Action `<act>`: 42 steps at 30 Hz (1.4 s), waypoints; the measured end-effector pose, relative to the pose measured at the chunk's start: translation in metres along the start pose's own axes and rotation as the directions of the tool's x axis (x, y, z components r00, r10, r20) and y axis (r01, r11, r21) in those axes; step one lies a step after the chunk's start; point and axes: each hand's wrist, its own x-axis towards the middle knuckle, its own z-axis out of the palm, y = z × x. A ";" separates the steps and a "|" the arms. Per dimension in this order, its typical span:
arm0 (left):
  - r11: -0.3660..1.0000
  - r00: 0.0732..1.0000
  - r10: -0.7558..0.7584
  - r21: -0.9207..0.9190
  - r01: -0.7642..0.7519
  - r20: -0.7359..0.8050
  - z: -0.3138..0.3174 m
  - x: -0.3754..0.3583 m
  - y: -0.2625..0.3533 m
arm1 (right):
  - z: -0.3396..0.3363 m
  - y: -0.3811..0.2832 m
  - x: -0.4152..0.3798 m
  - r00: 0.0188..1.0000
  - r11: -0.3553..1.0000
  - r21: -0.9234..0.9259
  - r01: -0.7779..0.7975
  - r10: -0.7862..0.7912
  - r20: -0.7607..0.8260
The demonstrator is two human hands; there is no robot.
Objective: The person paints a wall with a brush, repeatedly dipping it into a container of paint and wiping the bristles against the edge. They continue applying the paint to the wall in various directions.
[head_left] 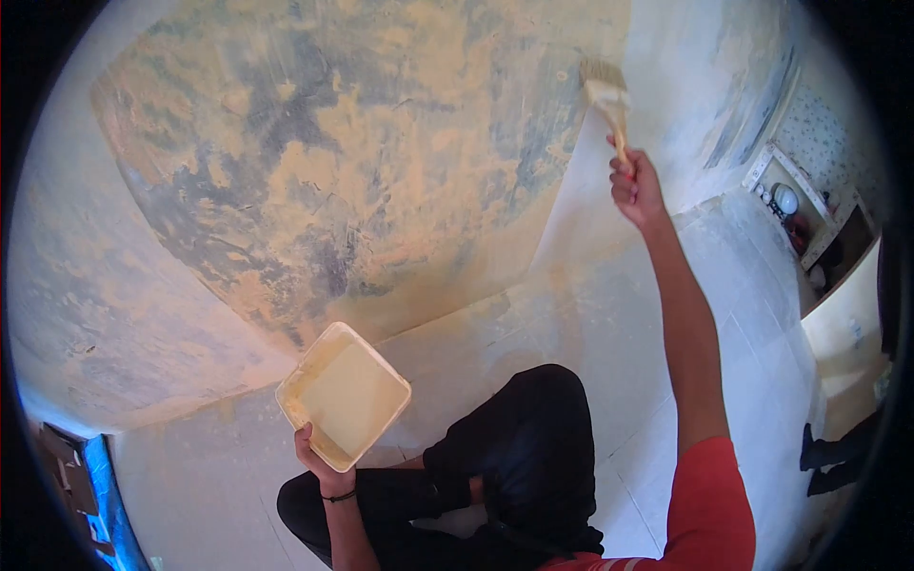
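Note:
My right hand (635, 186) is closed around the handle of a wide paintbrush (606, 93), arm stretched out to the upper right. Its bristles are up against the wall (409, 124), at the border between a patchy yellow-and-grey area and a paler, whiter strip. Low on the left, my left hand (322, 462) grips the near corner of a square cream-coloured tub (347, 398), thumb over the rim. Pale, cream paint covers the inside of the tub, which is tilted towards me. A dark band circles my left wrist.
My legs in dark trousers (519, 438) are folded on the tiled floor (609, 352). At the right, a low white shelf unit (809, 205) holds several small items. Dark-clad feet (838, 457) of another person show at the right edge. Something blue (109, 495) lies at lower left.

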 end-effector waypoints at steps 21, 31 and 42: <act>0.997 0.999 -0.035 0.069 0.035 0.005 -0.004 0.010 -0.012 | -0.119 0.213 -0.093 0.859 0.884 0.234 -0.404 0.454 -0.235; 0.997 0.999 -0.020 0.077 0.022 -0.027 0.002 0.010 -0.015 | -0.146 0.245 -0.105 0.760 0.828 0.187 -0.529 0.560 -0.330; 0.998 0.999 -0.018 0.059 0.020 -0.030 -0.001 0.012 -0.013 | -0.165 0.264 -0.103 0.639 0.752 0.142 -0.643 0.630 -0.441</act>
